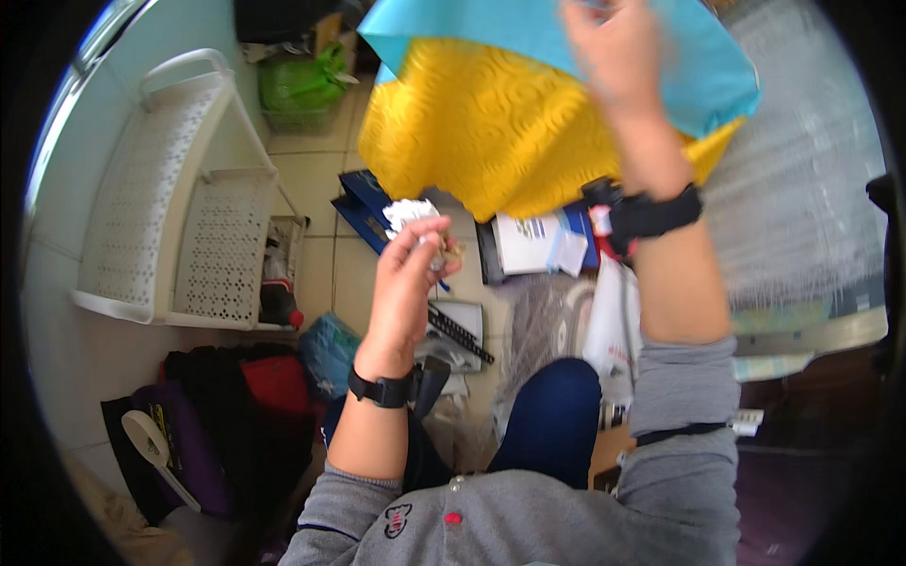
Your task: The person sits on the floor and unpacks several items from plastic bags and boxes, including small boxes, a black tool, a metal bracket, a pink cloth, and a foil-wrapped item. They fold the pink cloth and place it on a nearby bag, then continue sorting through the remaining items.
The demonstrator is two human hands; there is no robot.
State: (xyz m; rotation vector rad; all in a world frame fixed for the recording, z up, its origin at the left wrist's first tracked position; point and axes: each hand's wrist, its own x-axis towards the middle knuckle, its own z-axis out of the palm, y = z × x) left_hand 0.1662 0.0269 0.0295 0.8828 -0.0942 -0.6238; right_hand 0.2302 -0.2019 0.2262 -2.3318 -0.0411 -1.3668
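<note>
My left hand is closed round some crumpled scraps, one of them a white crumpled paper, which shows above the fingers. Up at the top right, my right hand is blurred and lies over a light blue sheet. Something small and dark shows at its fingers, too blurred to name, and whether it grips the sheet cannot be told. Below the blue sheet hangs a yellow embossed cloth or sheet. Both wrists wear black straps.
A white perforated shelf rack stands at the left. On the tiled floor lie a dark blue paper bag, a white booklet, a white plastic bag and a blue plastic bag. A green bag sits in a basket behind.
</note>
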